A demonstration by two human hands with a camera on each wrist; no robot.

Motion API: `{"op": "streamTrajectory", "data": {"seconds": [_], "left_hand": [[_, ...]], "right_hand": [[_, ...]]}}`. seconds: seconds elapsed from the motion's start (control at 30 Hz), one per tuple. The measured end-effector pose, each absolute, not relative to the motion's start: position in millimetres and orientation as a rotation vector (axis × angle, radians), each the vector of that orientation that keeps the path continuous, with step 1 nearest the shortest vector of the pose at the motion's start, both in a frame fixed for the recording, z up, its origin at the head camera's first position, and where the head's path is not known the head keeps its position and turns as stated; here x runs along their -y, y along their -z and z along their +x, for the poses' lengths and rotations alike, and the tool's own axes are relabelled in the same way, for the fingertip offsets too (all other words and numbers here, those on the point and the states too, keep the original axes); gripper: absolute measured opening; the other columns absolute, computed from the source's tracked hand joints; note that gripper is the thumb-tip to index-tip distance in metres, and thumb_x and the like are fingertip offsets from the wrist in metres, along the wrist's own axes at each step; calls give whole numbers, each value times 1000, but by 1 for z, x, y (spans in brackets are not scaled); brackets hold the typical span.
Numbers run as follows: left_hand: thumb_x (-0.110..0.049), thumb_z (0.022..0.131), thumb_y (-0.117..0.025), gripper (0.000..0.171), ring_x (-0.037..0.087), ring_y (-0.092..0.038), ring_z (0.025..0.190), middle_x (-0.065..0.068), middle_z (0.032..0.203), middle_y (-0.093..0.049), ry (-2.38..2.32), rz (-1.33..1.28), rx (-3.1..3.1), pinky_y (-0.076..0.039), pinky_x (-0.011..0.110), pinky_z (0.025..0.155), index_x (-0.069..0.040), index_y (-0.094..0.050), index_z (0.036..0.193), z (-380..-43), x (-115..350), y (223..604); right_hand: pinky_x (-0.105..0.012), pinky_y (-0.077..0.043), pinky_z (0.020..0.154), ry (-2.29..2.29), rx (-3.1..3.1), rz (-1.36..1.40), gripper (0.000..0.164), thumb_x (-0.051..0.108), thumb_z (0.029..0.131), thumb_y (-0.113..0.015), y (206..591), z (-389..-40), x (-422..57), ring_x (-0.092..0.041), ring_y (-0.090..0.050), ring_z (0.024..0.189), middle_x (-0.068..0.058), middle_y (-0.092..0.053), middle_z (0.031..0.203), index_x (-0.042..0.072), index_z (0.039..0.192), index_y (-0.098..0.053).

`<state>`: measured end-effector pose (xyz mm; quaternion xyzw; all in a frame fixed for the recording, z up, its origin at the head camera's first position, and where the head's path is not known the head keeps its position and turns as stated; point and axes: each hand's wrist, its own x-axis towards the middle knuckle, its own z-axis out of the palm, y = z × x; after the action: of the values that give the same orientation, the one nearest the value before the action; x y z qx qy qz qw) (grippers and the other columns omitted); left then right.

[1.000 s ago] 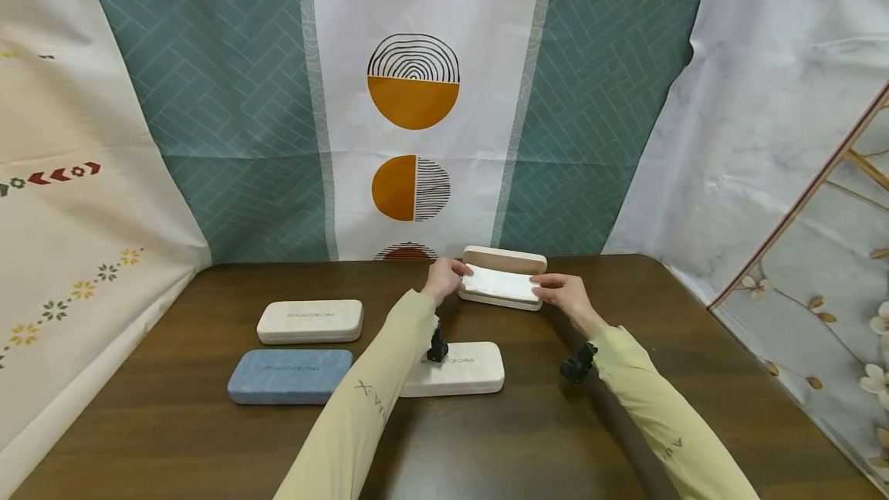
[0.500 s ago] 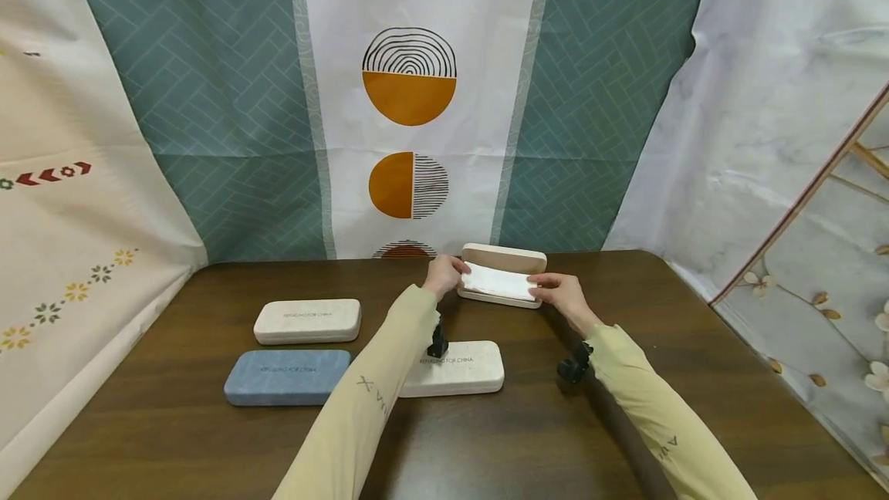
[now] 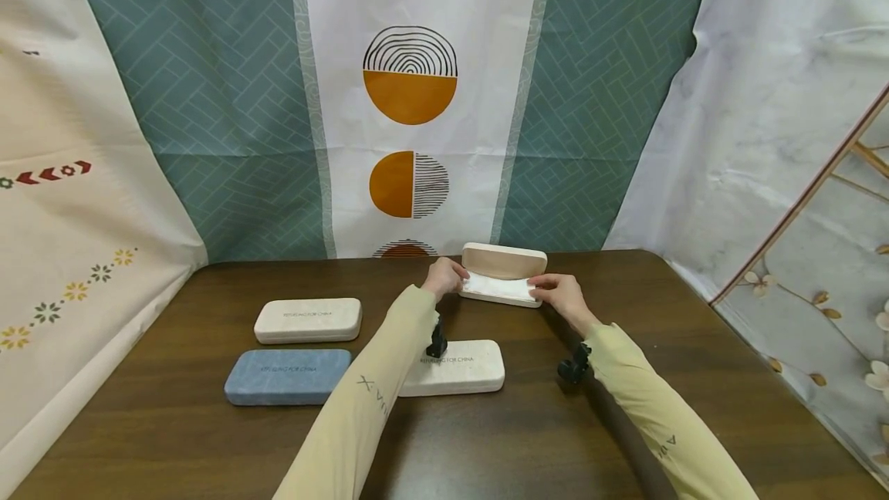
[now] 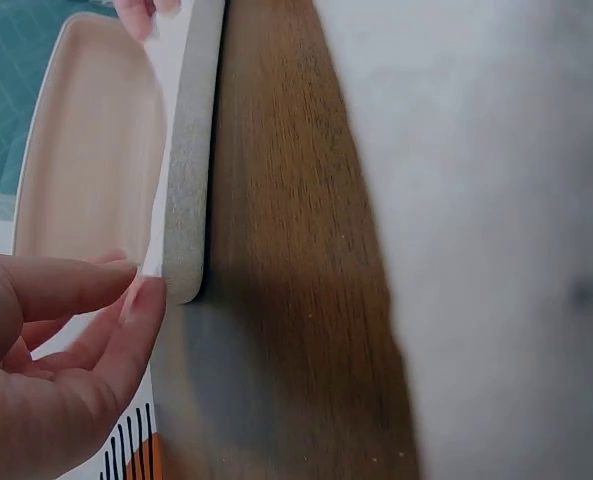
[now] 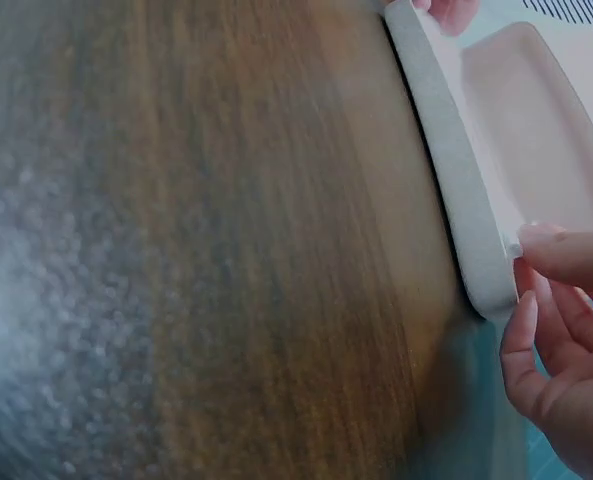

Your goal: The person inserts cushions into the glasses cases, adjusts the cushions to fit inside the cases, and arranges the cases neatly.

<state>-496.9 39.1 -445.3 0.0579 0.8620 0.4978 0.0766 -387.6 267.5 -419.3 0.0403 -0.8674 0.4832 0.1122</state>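
Note:
At the table's far side stands an open glasses case [image 3: 504,261], its off-white lid raised and its beige inside showing. A white folded cloth [image 3: 498,287] stretches lengthwise over the lower half of the case. My left hand [image 3: 444,278] pinches the cloth's left end between thumb and fingertips, right at the case's corner. With thumb and fingers, my right hand [image 3: 561,295] pinches the other end. In the left wrist view the case's grey-white side wall [image 4: 188,180] runs up from my fingers. The right wrist view has the same wall [image 5: 454,160] beside my right thumb.
A closed white glasses case [image 3: 458,369] lies under my left forearm, partly hidden by it. To the left are another white case [image 3: 309,321] and a blue case [image 3: 288,377]. A patterned curtain [image 3: 410,99] hangs behind the brown table [image 3: 528,446].
The cloth's back edge has sunk lower into the case, so more of the lid's beige inside shows. Both hands stay at the cloth's ends, nearly unmoved.

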Motion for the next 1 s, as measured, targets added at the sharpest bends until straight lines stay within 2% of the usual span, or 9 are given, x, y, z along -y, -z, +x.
{"op": "streamTrajectory", "data": {"seconds": [0.1, 0.17, 0.27, 0.43, 0.5, 0.57, 0.67, 0.8, 1.0], "left_hand": [[20, 69, -58, 31, 24, -54, 77, 11, 102, -60, -1450, 80, -2595, -50, 33, 62, 1, -70, 90, -471, -37, 418], [20, 66, -58, 31, 22, -53, 69, 10, 93, -61, -1490, 124, -2613, -49, 30, 55, -2, -71, 84, -476, -35, 425], [17, 64, -55, 28, 19, -52, 56, 11, 77, -58, -1555, 227, -2634, -46, 26, 44, -3, -69, 77, -506, -34, 457], [10, 71, -61, 25, 21, -57, 62, 14, 85, -58, -1569, 207, -2589, -50, 28, 50, 2, -65, 94, -568, -38, 514], [8, 74, -64, 23, 21, -58, 64, 14, 86, -59, -1598, 163, -2538, -51, 29, 52, 3, -64, 97, -581, -38, 526], [9, 72, -64, 19, 19, -56, 56, 14, 77, -57, -1670, 178, -2485, -49, 28, 46, 6, -62, 90, -587, -35, 532], [8, 72, -66, 19, 20, -58, 61, 12, 79, -61, -1687, 107, -2443, -50, 29, 50, 4, -64, 91, -583, -30, 529], [14, 71, -63, 27, 22, -59, 71, 14, 86, -63, -1659, 110, -2444, -51, 31, 56, 5, -64, 97, -557, -21, 509], [20, 68, -60, 27, 19, -59, 66, 14, 79, -63, -1721, 168, -2388, -49, 28, 52, 6, -63, 91, -520, -5, 478]], "right_hand": [[-24, -43, 60, -1367, 2555, 84, 21, 1, 79, -68, 417, -387, -268, -25, -53, 80, -19, -62, 98, -7, 98, -66], [-27, -45, 63, -1342, 2555, 49, 22, 2, 80, -66, 416, -387, -268, -27, -54, 82, -20, -61, 98, -8, 100, -64], [-34, -46, 70, -1348, 2555, -14, 24, 2, 83, -64, 416, -385, -268, -30, -53, 86, -21, -60, 100, -9, 103, -61], [-38, -44, 77, -1405, 2561, -78, 26, 6, 87, -60, 416, -380, -266, -31, -51, 91, -22, -58, 104, -9, 107, -59], [-38, -44, 78, -1437, 2551, -98, 26, 8, 87, -59, 417, -379, -265, -31, -50, 92, -21, -58, 104, -9, 107, -59], [-37, -44, 78, -1462, 2535, -113, 26, 8, 87, -59, 417, -378, -264, -30, -50, 92, -21, -58, 104, -9, 107, -59], [-35, -45, 78, -1535, 2507, -127, 26, 6, 87, -60, 417, -378, -262, -29, -51, 91, -22, -58, 104, -10, 107, -59], [-32, -46, 77, -1611, 2490, -113, 27, 3, 86, -60, 418, -380, -260, -26, -53, 88, -23, -58, 105, -12, 108, -58], [-28, -46, 75, -1621, 2494, -48, 26, 1, 84, -61, 420, -386, -259, -25, -55, 87, -22, -59, 105, -12, 106, -58]]}}
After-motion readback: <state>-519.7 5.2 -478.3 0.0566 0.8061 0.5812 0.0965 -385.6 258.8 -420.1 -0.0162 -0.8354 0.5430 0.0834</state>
